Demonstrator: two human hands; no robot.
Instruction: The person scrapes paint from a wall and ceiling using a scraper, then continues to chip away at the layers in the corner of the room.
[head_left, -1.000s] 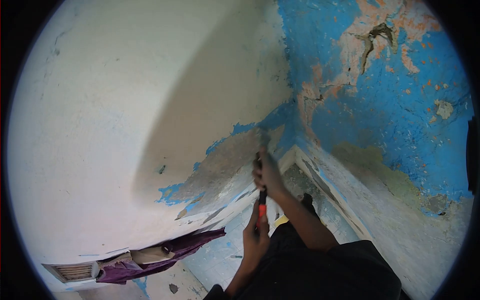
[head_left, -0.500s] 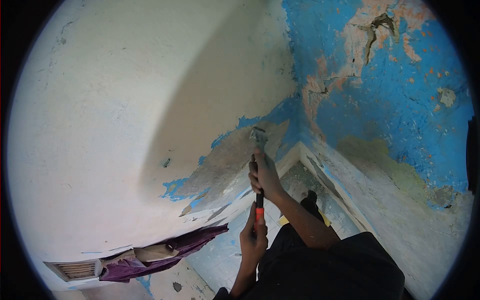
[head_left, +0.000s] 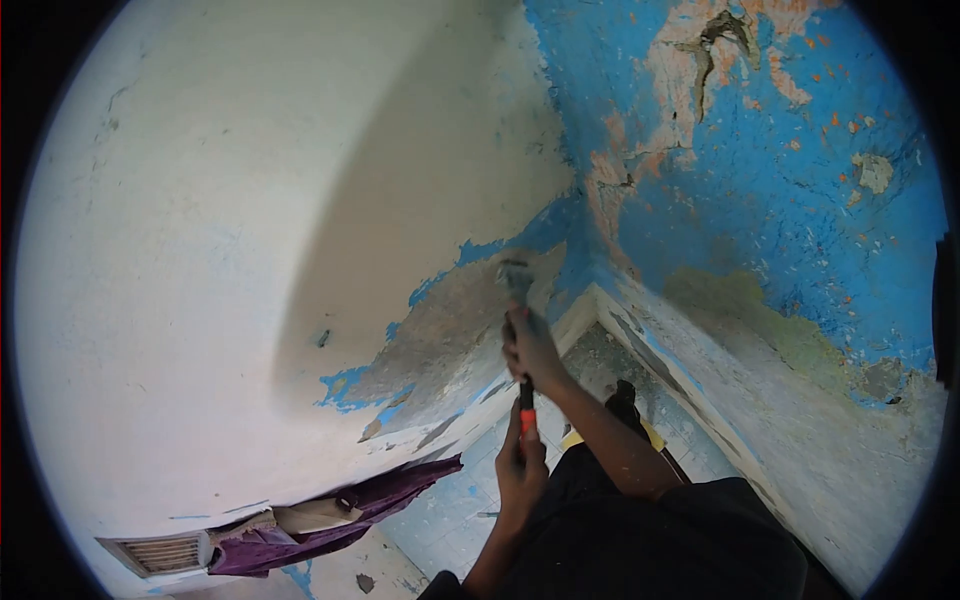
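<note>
A long-handled scraper [head_left: 527, 418] with a black and red grip is held in both my hands. My right hand [head_left: 535, 350] is wrapped around its upper shaft, just below the head. Lower down, my left hand [head_left: 521, 470] closes around the handle by the red section. The metal scraper head [head_left: 515, 272], slightly blurred, overlaps a bare grey patch [head_left: 430, 335] low on the cream wall [head_left: 210, 220]. Ragged blue paint borders this patch, near the corner.
To the right stands a blue wall [head_left: 740, 200] with peeling paint and cracks. Purple cloth [head_left: 330, 535] hangs beside a vent grille [head_left: 165, 553] at lower left. Pale floor tiles [head_left: 440, 510] lie below, and a dark shoe [head_left: 622, 400] shows near the corner.
The view has shifted slightly, so the walls sit further left. Against the bare patch, the scraper head has moved a little toward the corner. Both hands keep their grip.
</note>
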